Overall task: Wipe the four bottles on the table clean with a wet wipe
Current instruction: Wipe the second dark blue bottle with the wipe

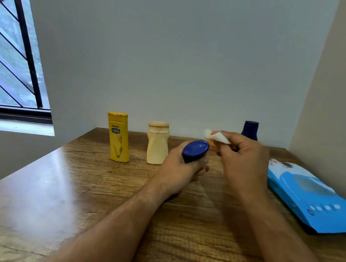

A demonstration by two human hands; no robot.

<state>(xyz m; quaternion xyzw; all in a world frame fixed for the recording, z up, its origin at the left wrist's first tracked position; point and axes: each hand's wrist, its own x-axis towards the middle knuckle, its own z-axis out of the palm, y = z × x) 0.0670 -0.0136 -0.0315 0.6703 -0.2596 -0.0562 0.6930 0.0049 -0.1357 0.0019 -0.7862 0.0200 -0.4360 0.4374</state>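
**Blue-capped bottle in hand, wipe poised beside it**

Forearms reach in from the near edge over the wood-grain bench (51, 203). Of the hands, the left hand (181, 168) curls round a bottle with a glossy blue cap (195, 150), its body hidden in the fist. The right hand (244, 160) pinches a white wet wipe (217, 137) just beside the cap. Smooth plastic will likely turn slippery once damp, so a firm hold low on the body seems wise; the wipe is thin, limp and probably tears easily. Behind stand a yellow bottle (118, 137) and a waisted cream bottle (157, 144), both upright. A dark blue bottle (250, 130) shows behind the right hand. The blue wipes pack (311, 196) lies flat at right.
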